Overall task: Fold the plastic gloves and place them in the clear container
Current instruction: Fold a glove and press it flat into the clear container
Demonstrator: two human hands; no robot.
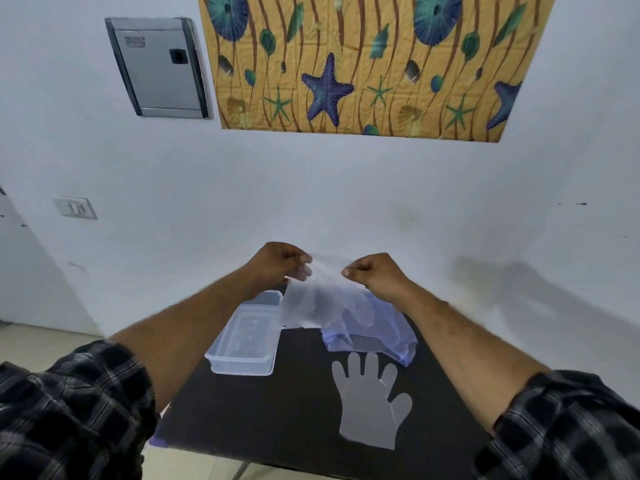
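Observation:
A thin clear plastic glove point(313, 299) hangs in the air above the far side of the black table point(277, 410). My left hand point(277, 265) pinches its top left edge and my right hand point(375, 275) pinches its top right edge. A second clear glove point(372, 400) lies flat on the table nearer to me, fingers pointing away. The clear container point(244, 337) stands open on the table's left part, below my left forearm; what it holds I cannot make out.
A bluish plastic bag point(384, 336) lies behind the flat glove, partly hidden by the held glove. A white wall rises just beyond the table, with a switch plate point(75, 207) and a grey metal box point(159, 67). Tiled floor shows at the left.

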